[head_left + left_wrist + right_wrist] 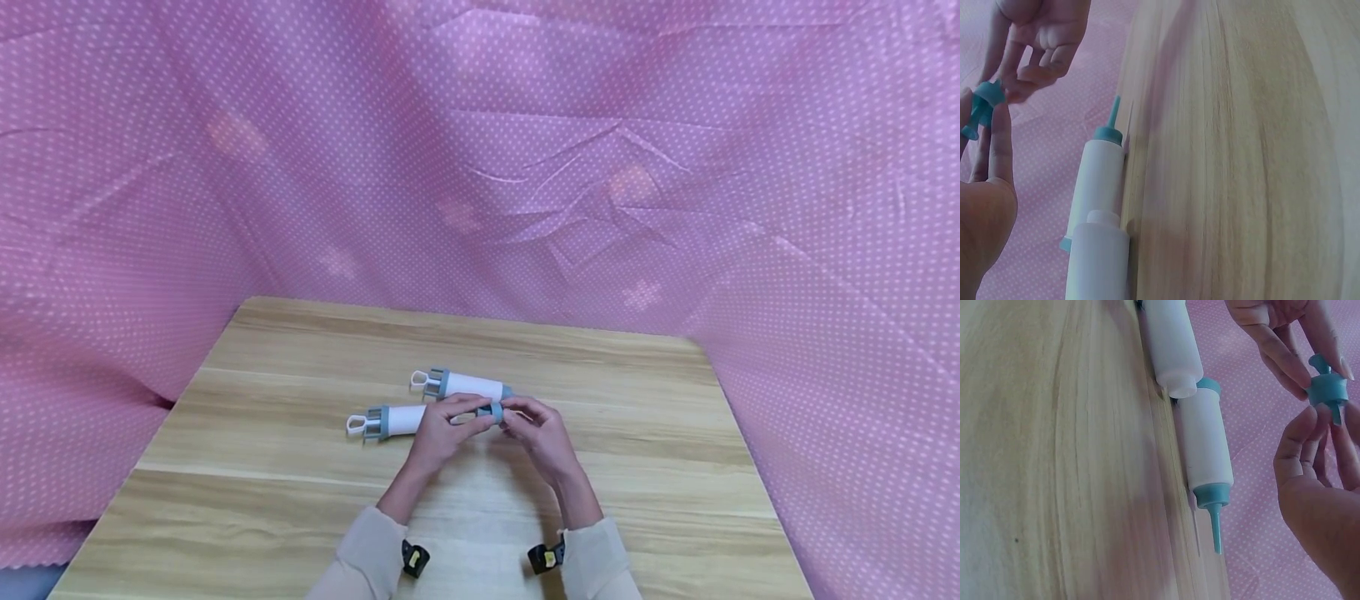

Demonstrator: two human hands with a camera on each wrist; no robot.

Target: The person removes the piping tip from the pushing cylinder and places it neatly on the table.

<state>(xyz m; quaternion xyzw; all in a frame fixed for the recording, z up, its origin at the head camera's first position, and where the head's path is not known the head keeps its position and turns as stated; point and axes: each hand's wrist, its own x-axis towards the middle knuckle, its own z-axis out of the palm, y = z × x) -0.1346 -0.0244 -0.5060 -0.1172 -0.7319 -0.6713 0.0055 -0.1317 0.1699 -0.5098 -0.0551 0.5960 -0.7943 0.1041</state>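
Note:
A small teal cap [497, 412] is between my hands above the table, with short stems sticking out from its two ends. The fingers of my left hand [441, 435] pinch it from the left. At its other side the thumb and fingertips of my right hand [546, 437] grip the stem end. Just beyond the hands lies a white syringe-like tube [474, 386] with a teal end and a thin teal nozzle [1114, 112]. A second white tube [406, 420] lies nearer, partly behind the left hand; its bare white neck [1182, 386] shows in the right wrist view.
Both tubes have white loop handles [357, 426] pointing left and teal collars. They lie on a light wooden table [660, 467]. Pink dotted cloth [525, 167] hangs behind the table and along its sides. Black wrist cameras [415, 558] sit at the cream sleeves [367, 550].

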